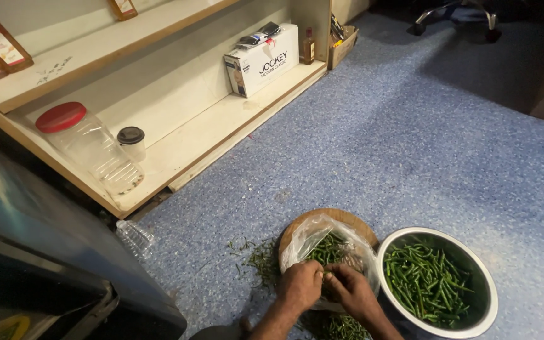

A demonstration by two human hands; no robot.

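The fingers [323, 275] of both hands meet over the clear plastic bag [303, 242], pinched together on what looks like one thin green chilli [328, 274]; how tightly they close cannot be told, since the tips are bunched and partly hidden. The left hand [300, 284] curls in from the left, the right hand [351, 291] from the right, knuckles nearly touching. Under them the bag lies open on a round wooden board [354, 221] set on the blue speckled floor [360, 126], with more green chillies [326, 249] inside it. Just right of the board, touching or nearly so, stands a steel bowl [489, 315] holding a heap of chillies [426, 283]. Plucked stems [260, 258] are scattered on the floor to the left of the board. Farther off, along the floor's upper left edge, a low wooden shelf [209, 129] carries a red-lidded plastic jar [89, 148], a small cup [132, 141] and a white box [262, 60].

The likely slips: the loose bag sliding off the board and spilling, or a chilli snapping if pulled crookedly, and juice on the fingers stinging.
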